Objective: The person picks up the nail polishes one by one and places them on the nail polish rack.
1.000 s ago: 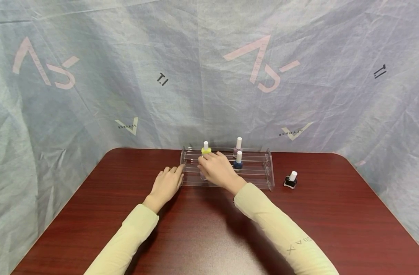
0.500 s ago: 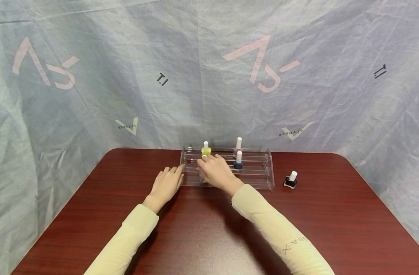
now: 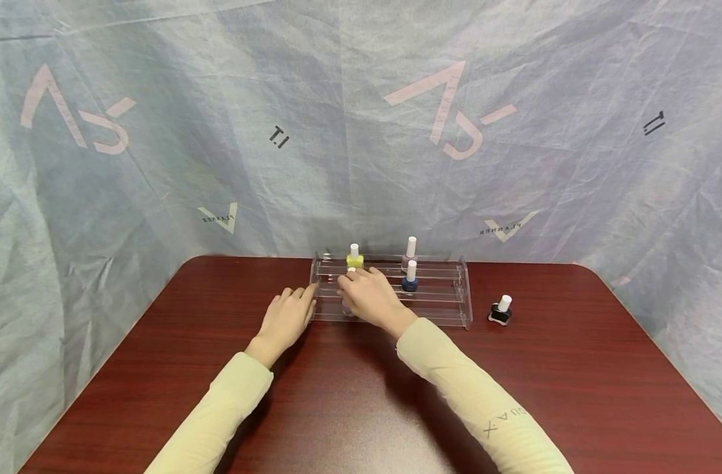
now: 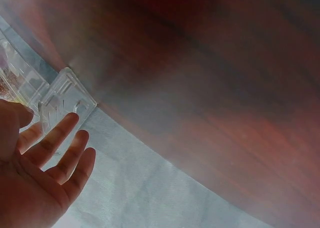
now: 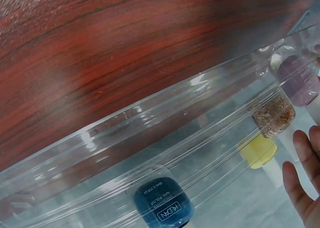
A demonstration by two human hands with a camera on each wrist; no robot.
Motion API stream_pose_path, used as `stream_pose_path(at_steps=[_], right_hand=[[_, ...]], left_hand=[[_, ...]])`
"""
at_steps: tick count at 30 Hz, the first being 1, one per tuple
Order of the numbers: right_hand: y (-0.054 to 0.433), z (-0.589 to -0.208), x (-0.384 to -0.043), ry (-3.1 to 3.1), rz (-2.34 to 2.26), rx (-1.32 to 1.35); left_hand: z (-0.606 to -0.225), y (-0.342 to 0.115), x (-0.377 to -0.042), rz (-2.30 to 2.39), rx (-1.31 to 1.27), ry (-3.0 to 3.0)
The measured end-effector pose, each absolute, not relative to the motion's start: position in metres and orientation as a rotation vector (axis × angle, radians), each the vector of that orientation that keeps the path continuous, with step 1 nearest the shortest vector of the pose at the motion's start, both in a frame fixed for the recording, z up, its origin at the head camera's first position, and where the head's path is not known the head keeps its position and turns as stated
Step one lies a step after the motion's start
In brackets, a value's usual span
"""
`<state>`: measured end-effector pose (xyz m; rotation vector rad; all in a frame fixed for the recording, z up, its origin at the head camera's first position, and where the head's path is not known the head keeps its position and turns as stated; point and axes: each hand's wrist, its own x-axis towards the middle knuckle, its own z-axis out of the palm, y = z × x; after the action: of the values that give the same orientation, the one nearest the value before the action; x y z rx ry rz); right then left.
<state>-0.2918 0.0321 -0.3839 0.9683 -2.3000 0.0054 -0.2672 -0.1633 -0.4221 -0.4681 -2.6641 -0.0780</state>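
Note:
My right hand (image 3: 373, 296) reaches over the left part of a clear tiered rack (image 3: 467, 296). Its fingers grip the white cap of a purple nail polish bottle (image 5: 299, 80) at the lowest tier; most of that cap is hidden. Just behind it stands a glittery copper nail polish bottle (image 5: 274, 115), then a yellow one (image 3: 355, 261) on the top tier. My left hand (image 3: 286, 322) rests with its fingertips on the rack's left end panel (image 4: 70, 95), fingers loosely extended. Further right on the rack are a blue bottle (image 3: 410, 285) and a pale mauve bottle (image 3: 408, 263).
A black nail polish bottle (image 3: 500, 314) with a white cap stands on the reddish wooden table (image 3: 349, 408), right of the rack. Behind the table's far edge hangs a grey printed cloth (image 3: 313, 178).
My right hand has shifted slightly left and toward me with the purple bottle, uncovering the copper bottle's white cap behind it. My left hand stays on the rack's end.

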Motion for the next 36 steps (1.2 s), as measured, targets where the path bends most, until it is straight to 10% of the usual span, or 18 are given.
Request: stream_pose_path(at_steps=[36], right_hand=[[0.0317, -0.3827, -0.2878, -2.338, 0.007, 0.94]], left_hand=[[-0.4209, -0.1622, -0.266, -0.083, -0.474, -2.652]])
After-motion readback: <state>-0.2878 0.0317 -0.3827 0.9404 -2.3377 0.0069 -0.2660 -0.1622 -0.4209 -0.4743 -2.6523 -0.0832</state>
